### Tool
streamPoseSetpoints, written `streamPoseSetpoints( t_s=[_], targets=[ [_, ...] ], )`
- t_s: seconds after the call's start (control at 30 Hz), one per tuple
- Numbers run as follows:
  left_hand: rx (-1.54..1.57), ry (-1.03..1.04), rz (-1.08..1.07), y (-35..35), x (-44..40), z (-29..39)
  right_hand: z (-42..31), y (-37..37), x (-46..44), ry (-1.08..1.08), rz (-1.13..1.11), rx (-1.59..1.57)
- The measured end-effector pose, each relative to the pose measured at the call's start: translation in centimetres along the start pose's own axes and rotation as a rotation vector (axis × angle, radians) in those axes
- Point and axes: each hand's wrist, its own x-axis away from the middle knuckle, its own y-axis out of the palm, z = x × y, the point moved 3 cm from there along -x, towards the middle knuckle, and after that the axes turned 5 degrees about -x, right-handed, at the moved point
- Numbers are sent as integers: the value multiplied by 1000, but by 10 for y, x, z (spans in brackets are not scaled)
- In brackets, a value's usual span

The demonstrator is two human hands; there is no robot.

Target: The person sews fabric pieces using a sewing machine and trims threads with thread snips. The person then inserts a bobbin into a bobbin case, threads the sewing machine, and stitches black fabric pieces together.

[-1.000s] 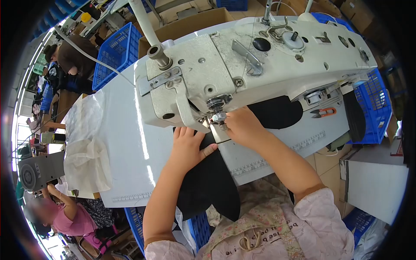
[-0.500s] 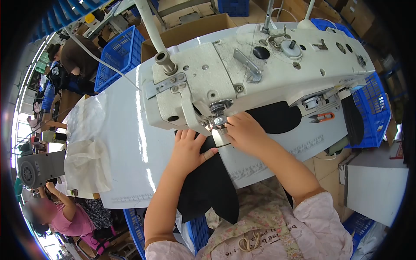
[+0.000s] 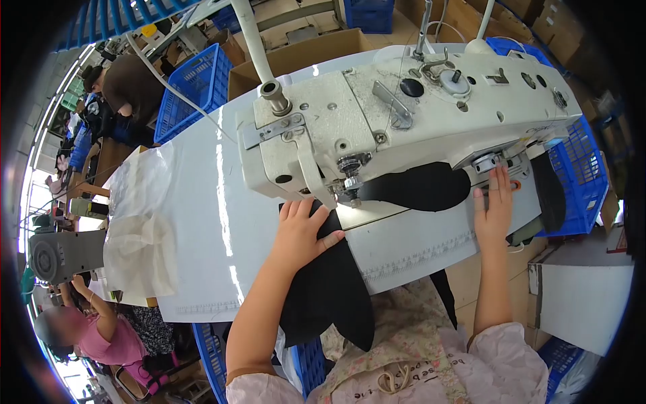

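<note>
A white sewing machine [image 3: 323, 128] stands across the white work table [image 3: 202, 229]. My left hand [image 3: 299, 232] lies on black fabric [image 3: 326, 293] just in front of the needle area, fingers spread and pressing it down. The fabric hangs over the table's near edge. My right hand [image 3: 494, 202] is at the right end of the machine, fingers stretched out over the red-handled thread snips [image 3: 516, 184], which it mostly hides. Another black piece [image 3: 424, 186] lies under the machine arm.
Blue crates stand behind the table [image 3: 195, 87] and at its right [image 3: 579, 168]. Translucent bags [image 3: 138, 242] lie at the left edge. A co-worker in pink [image 3: 108, 340] sits lower left, another in brown [image 3: 134, 87] upper left. A white box [image 3: 582, 289] is at right.
My right hand has left the needle area and moved right to the snips, its fingers now extended. My left hand stays on the black fabric. The view has shifted slightly.
</note>
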Motion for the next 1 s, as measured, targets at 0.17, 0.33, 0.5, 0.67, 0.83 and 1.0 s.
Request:
streamPoseSetpoints(
  t_s=[0.17, 0.33, 0.5, 0.67, 0.83, 1.0],
  targets=[
    [48, -73, -165, 3, 2, -4, 4, 2, 2, 14, -10, -3],
    [37, -61, -146, 5, 2, -3, 5, 1, 2, 40, -13, -31],
    [29, -54, -145, 4, 1, -3, 4, 1, 1, 68, -20, -38],
    [32, -63, -152, 2, 1, -2, 4, 3, 1, 70, -15, -44],
    [33, -62, -156, 2, 0, -2, 5, 3, 2, 69, -11, -39],
    [-9, -15, -31, -2, -1, 2, 2, 2, 1, 69, -7, -42]
  ],
)
